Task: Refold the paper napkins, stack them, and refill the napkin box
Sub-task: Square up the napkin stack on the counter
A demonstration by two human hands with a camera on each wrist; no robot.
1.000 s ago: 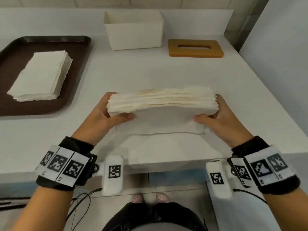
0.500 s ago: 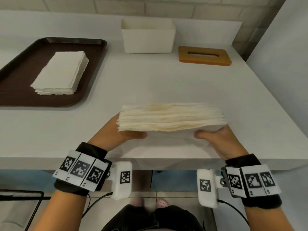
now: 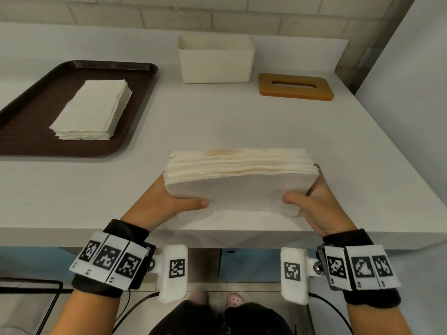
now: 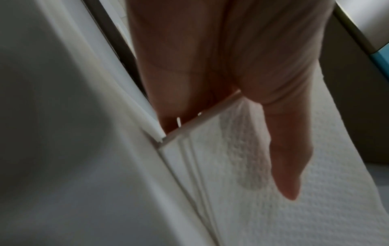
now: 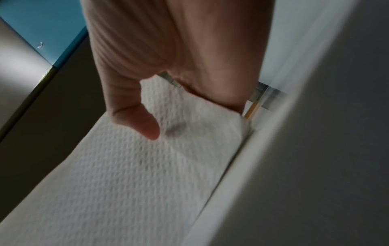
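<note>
A thick stack of white folded napkins (image 3: pixel 239 175) stands tilted on one long edge near the table's front edge, its broad face toward me. My left hand (image 3: pixel 167 201) grips its left end, thumb on the near face (image 4: pixel 284 166). My right hand (image 3: pixel 312 204) grips the right end the same way, thumb on the napkin stack (image 5: pixel 136 166). The fingers behind the stack are hidden. The white napkin box (image 3: pixel 215 60) stands uncovered at the back, its inside not visible. Its wooden slotted lid (image 3: pixel 294 87) lies to the right of it.
A dark brown tray (image 3: pixel 29 131) sits at the left with a second, flat stack of napkins (image 3: pixel 93 114) on it. The white table (image 3: pixel 242 122) meets a wall on the right and a brick wall behind.
Both hands kept hold of the stack and drew it nearer the front edge. The stack now tilts so its broad face shows toward me.
</note>
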